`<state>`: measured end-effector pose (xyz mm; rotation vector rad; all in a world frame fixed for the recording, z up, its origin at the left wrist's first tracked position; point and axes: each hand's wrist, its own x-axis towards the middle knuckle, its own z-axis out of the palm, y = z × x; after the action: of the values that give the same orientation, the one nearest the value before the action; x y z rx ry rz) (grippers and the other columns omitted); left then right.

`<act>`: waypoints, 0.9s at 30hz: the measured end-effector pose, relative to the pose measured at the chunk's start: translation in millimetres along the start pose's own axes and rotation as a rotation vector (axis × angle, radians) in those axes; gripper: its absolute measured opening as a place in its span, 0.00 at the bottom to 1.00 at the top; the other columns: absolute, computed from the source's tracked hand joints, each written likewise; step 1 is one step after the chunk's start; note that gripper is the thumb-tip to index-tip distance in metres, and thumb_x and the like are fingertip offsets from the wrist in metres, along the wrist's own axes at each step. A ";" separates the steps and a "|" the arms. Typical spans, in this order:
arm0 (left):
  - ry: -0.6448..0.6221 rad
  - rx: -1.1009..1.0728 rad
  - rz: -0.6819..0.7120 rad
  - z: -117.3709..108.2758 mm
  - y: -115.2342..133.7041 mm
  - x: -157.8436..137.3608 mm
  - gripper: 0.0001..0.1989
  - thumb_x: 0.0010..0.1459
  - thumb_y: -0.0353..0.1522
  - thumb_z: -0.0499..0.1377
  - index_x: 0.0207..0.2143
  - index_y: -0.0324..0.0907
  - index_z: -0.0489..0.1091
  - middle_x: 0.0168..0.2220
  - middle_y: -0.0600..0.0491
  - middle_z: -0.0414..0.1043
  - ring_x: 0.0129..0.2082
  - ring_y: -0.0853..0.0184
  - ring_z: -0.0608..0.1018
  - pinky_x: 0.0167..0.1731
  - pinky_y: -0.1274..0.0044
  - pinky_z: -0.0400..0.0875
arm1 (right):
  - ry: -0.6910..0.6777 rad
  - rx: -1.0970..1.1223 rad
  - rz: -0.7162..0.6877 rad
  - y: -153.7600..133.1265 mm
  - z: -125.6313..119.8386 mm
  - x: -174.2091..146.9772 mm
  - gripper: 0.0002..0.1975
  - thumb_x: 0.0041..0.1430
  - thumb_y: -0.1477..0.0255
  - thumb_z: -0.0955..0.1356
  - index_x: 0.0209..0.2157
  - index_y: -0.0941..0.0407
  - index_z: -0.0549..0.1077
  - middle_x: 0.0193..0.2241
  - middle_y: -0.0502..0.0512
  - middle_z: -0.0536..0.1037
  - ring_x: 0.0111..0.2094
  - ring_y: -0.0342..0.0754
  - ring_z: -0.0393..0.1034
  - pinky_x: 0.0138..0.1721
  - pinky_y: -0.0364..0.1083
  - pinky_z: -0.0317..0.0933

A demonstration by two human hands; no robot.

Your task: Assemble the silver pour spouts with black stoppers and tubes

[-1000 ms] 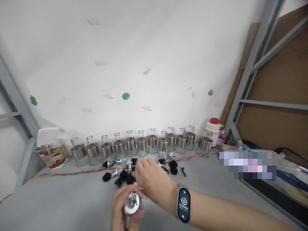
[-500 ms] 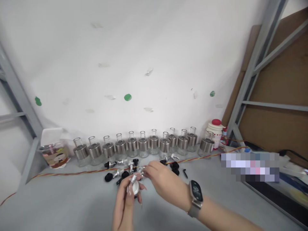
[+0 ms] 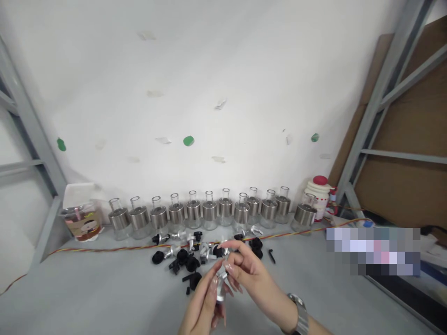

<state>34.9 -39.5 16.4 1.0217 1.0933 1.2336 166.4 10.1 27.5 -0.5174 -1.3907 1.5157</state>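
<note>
My left hand (image 3: 203, 304) is closed around a silver pourer spout (image 3: 220, 294), its round base between the thumb and fingers. My right hand (image 3: 249, 272), with a watch on its wrist, has thumb and fingers pinched at the spout's upper end. Whether a separate small piece sits in that pinch is hidden by the fingertips. Just beyond both hands lies a loose group of black stoppers (image 3: 192, 264) and silver spouts (image 3: 206, 255). A black stopper with a stem (image 3: 195, 281) lies left of my left hand, a small black piece (image 3: 187, 291) beside it.
A row of glass bottles with steel sleeves (image 3: 210, 210) lines the wall. A red-yellow twisted wire (image 3: 122, 249) crosses the grey table. At left stands a plastic tub (image 3: 82, 224); at right, a white bottle with red top (image 3: 317, 195). One black bent piece (image 3: 271, 256) lies right.
My right hand has drawn back from the pile of parts to the silver spout. My left hand has shifted right and a little lower, still holding the spout. The view has moved slightly.
</note>
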 end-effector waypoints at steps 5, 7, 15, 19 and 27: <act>-0.014 -0.031 0.006 -2.2 -6.2 2.3 0.33 0.45 0.51 0.55 0.48 0.40 0.64 0.18 0.56 0.67 0.16 0.73 0.66 0.15 0.82 0.54 | -0.011 0.030 -0.008 0.3 2.1 0.5 0.19 0.51 0.64 0.67 0.42 0.55 0.61 0.20 0.42 0.61 0.18 0.37 0.57 0.21 0.40 0.53; 0.020 -0.049 -0.015 -1.9 -10.0 2.7 0.29 0.46 0.50 0.55 0.46 0.41 0.65 0.20 0.55 0.68 0.16 0.73 0.67 0.15 0.82 0.56 | -0.010 -0.007 0.014 0.8 1.4 0.7 0.20 0.50 0.63 0.68 0.42 0.55 0.62 0.19 0.42 0.61 0.18 0.37 0.57 0.20 0.39 0.52; 0.091 0.054 -0.014 -1.7 -3.6 11.9 0.19 0.45 0.49 0.55 0.22 0.42 0.60 0.15 0.62 0.56 0.13 0.78 0.58 0.14 0.85 0.50 | 0.102 -0.201 0.081 5.7 -4.8 4.8 0.17 0.56 0.58 0.60 0.38 0.59 0.64 0.12 0.42 0.62 0.13 0.38 0.55 0.17 0.39 0.51; 0.075 0.262 0.160 -6.8 2.0 18.6 0.22 0.41 0.44 0.60 0.16 0.43 0.50 0.13 0.64 0.48 0.15 0.77 0.54 0.15 0.85 0.50 | 0.215 -0.523 0.052 10.5 -9.9 3.9 0.15 0.58 0.60 0.58 0.36 0.57 0.65 0.14 0.43 0.61 0.16 0.40 0.58 0.20 0.40 0.54; 0.062 0.508 0.324 -11.0 -10.6 19.2 0.19 0.44 0.36 0.58 0.14 0.42 0.47 0.15 0.61 0.45 0.17 0.75 0.53 0.17 0.82 0.49 | 0.016 -1.221 -0.007 14.6 -10.0 -6.2 0.09 0.59 0.71 0.58 0.38 0.54 0.66 0.26 0.51 0.73 0.29 0.46 0.66 0.31 0.42 0.56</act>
<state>26.5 -21.1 2.5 1.6043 1.3657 1.2746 171.9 11.8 9.6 -1.2234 -2.2023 0.4805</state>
